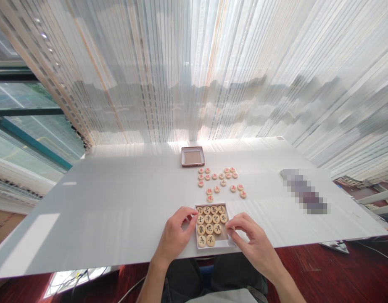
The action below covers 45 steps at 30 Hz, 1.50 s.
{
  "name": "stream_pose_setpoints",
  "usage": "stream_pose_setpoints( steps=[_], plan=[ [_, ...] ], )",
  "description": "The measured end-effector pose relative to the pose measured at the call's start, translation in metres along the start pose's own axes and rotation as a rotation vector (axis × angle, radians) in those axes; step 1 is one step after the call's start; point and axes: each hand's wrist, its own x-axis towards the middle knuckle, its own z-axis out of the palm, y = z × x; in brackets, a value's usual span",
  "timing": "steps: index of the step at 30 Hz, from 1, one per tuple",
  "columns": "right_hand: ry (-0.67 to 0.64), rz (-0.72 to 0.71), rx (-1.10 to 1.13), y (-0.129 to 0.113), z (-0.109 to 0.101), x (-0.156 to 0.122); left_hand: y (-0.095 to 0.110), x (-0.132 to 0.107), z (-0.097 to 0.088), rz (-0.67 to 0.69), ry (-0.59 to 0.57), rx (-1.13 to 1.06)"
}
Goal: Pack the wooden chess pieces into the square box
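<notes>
A shallow open box sits near the table's front edge, with rows of round wooden Chinese chess pieces in it, marked in black characters. Bare bottom shows at its lower right. My left hand is at the box's left edge, thumb and forefinger closed on the rim beside the pieces. Over the right edge, my right hand has its thumb and fingers pinched together; what they hold, if anything, is hidden. Beyond the box lie several loose Chinese chess pieces, mostly with red characters, face up.
The box lid lies inside up farther back on the white table. A blurred-out object is on the right side. Striped curtains hang behind the table, and a window is at the left.
</notes>
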Motion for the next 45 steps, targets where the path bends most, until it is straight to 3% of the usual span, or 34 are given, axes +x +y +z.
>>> stream_pose_setpoints(
  steps=[10, 21, 27, 32, 40, 45],
  plan=[
    [0.063, 0.014, -0.169, 0.004, 0.007, 0.001, -0.002, 0.001, 0.001, 0.018, 0.018, 0.001],
    [0.156, -0.241, -0.491, 0.017, 0.018, 0.002, -0.002, -0.001, 0.001, 0.018, 0.01, 0.003],
    [0.206, -0.262, -0.499, 0.019, 0.021, 0.001, -0.001, 0.001, 0.001, 0.016, 0.01, 0.003],
    [0.284, -0.197, -0.442, 0.022, 0.023, -0.002, -0.002, 0.0, 0.001, 0.02, 0.009, -0.003],
    [0.048, -0.076, -0.461, 0.009, 0.006, -0.006, -0.002, 0.001, 0.001, 0.02, 0.008, -0.001],
    [0.066, -0.073, -0.486, 0.013, 0.007, -0.001, -0.002, 0.0, 0.001, 0.025, 0.011, -0.001]
  ],
)
